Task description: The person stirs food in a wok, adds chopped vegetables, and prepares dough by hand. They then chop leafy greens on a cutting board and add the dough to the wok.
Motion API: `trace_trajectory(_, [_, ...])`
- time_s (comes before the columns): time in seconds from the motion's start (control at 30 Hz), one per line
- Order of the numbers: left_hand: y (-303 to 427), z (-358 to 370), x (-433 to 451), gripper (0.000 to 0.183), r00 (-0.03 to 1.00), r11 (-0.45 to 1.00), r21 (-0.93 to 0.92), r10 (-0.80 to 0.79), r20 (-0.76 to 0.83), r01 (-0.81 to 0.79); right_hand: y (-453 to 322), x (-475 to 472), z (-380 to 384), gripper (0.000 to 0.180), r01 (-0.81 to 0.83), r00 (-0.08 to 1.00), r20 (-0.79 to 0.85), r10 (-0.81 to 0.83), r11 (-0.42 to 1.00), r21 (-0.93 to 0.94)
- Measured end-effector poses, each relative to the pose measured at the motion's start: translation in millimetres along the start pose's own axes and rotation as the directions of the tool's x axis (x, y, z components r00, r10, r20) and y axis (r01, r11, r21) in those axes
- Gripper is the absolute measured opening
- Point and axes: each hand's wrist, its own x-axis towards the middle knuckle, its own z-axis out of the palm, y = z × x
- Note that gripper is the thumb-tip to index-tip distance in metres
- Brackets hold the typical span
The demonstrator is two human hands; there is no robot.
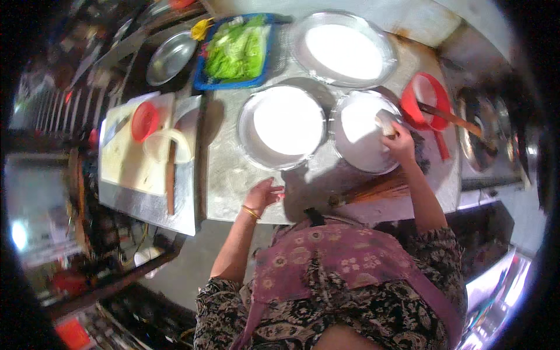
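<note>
My right hand (pixel 400 142) reaches over the right-hand round metal pan (pixel 367 157). Pinched in its fingers is a small pale and grey object (pixel 386 123), too blurred to name further. That pan shows a smooth whitish surface, partly in my shadow. My left hand (pixel 264 194), with a gold-coloured bangle at the wrist, hovers over the near part of the worktop (pixel 227 175). Its fingers are loosely apart and hold nothing. Just beyond it stands a second round metal pan (pixel 247 151), its inside glaring white. Farther back is a larger metal basin (pixel 302 61), also glaring white inside.
A blue plastic basket (pixel 267 57) of leafy greens (pixel 238 52) stands at the back left, near a metal bowl (pixel 171 57). On the left, a cutting board (pixel 116 162) carries a red bowl (pixel 145 121). A wooden-handled tool rests across a red plastic dipper (pixel 411 100) at right.
</note>
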Motion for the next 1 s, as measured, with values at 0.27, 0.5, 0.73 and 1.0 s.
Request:
trace_trajectory(0.27, [73.5, -240.9, -65.1, 0.045, 0.127, 0.479, 0.842, 0.846, -0.518, 0.249, -23.0, 4.9, -13.4, 0.06, 0.059, 0.997, 0.016, -0.074, 0.895, 0.443])
trace_trajectory(0.5, [43.4, -295.6, -70.8, 0.058, 0.359, 0.297, 0.657, 0.648, -0.671, 0.692, -103.5, 7.0, -60.7, 0.057, 0.229, 0.968, -0.142, -0.206, 0.958, 0.173])
trace_trajectory(0.73, [73.9, -275.1, -107.3, 0.049, 0.519, 0.328, 0.777, 0.598, -0.611, 0.538, -42.2, -27.9, 4.8, 0.053, 0.233, 0.97, 0.092, -0.226, 0.969, -0.079])
trace_trajectory(1.0, [109.9, -222.1, -157.4, 0.025, 0.854, 0.966, 0.091, 0.255, -0.453, -0.24, -41.9, -25.9, 5.2, 0.063, 0.218, 0.97, 0.129, -0.207, 0.973, -0.077])
